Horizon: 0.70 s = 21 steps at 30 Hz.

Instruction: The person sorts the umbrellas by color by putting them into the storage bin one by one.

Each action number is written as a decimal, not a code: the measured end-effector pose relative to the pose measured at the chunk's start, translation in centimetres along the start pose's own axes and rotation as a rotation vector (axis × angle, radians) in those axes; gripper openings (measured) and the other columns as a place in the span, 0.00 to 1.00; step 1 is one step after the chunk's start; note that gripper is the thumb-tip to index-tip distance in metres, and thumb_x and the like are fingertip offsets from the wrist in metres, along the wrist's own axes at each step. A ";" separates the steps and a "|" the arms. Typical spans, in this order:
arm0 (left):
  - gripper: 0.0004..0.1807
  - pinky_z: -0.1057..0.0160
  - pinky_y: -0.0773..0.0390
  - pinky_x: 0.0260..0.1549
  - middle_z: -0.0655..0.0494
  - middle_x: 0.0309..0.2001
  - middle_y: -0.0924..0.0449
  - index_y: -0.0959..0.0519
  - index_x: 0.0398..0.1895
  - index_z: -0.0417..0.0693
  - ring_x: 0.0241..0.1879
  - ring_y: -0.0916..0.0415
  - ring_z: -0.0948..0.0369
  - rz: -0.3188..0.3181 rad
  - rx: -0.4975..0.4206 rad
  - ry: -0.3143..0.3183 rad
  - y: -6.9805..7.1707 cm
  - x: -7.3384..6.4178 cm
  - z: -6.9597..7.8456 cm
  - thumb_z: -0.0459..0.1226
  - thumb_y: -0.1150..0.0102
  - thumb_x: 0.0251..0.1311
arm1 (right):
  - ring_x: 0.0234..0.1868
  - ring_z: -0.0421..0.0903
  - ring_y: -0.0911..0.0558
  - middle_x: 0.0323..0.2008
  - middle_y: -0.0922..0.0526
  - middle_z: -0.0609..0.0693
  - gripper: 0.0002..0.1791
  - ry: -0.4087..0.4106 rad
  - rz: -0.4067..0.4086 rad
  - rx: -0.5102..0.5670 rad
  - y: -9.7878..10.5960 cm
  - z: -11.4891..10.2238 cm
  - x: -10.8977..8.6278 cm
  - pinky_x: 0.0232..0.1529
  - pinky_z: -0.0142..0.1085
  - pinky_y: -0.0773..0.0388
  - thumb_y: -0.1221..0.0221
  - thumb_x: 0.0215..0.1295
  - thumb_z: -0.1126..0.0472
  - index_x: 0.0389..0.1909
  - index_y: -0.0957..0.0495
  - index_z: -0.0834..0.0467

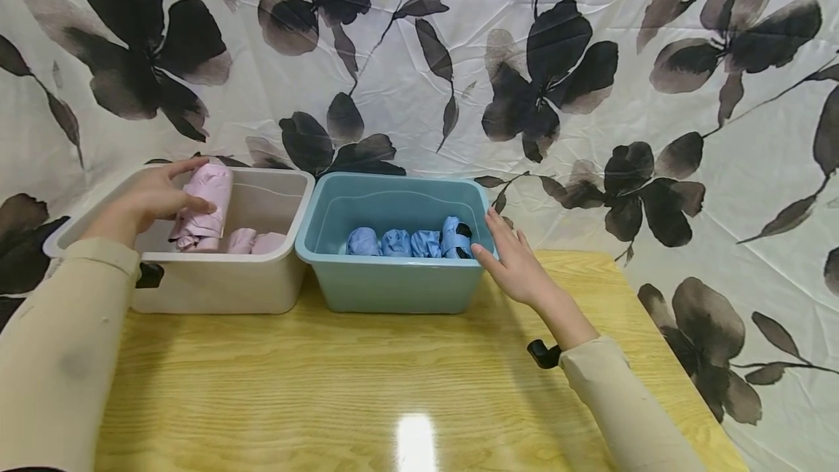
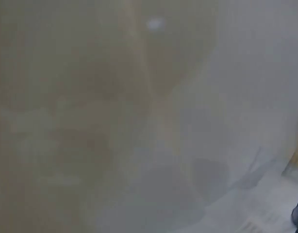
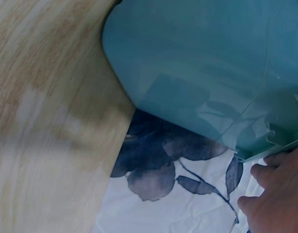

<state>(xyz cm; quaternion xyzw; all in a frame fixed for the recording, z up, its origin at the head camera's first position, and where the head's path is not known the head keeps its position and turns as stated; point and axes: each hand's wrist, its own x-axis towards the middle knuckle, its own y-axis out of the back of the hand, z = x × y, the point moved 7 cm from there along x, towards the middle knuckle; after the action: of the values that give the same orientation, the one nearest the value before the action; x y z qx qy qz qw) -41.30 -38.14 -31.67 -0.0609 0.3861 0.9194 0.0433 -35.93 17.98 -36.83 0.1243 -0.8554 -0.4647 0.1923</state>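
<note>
My left hand (image 1: 154,197) grips a pink folded umbrella (image 1: 208,202), thumb on its near side, and holds it upright inside the whitish bin (image 1: 216,290). Two more pink rolls (image 1: 267,242) lie low in that bin, partly hidden by its front wall. My right hand (image 1: 518,268) rests with straight fingers at the right rim of the teal bin (image 1: 400,290). Several blue folded umbrellas (image 1: 396,242) stand in a row in it, the rightmost one (image 1: 455,237) showing black parts. In the right wrist view, fingers (image 3: 265,174) lie along the bin's rim.
Both bins stand side by side at the back of the yellow wood-grain table (image 1: 328,384). Behind them hangs a white cloth with dark flowers (image 1: 432,79). The left wrist view is mostly a blurred, close pale surface (image 2: 139,97).
</note>
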 end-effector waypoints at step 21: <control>0.45 0.65 0.25 0.22 0.27 0.44 0.29 0.50 0.78 0.27 0.20 0.29 0.61 -0.132 0.045 0.030 -2.4 -0.3 -3.6 0.26 0.37 0.61 | 0.83 0.56 0.55 0.85 0.60 0.55 0.44 0.008 -0.002 -0.001 0.0 -0.5 -0.4 0.79 0.61 0.69 0.59 0.82 0.36 0.83 0.55 0.62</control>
<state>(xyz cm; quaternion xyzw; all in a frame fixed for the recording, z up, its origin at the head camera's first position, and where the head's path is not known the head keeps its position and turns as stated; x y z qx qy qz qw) -40.38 -39.03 -35.79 -0.0989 0.4024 0.9046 0.0994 -35.29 17.76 -36.63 0.1270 -0.8543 -0.4647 0.1953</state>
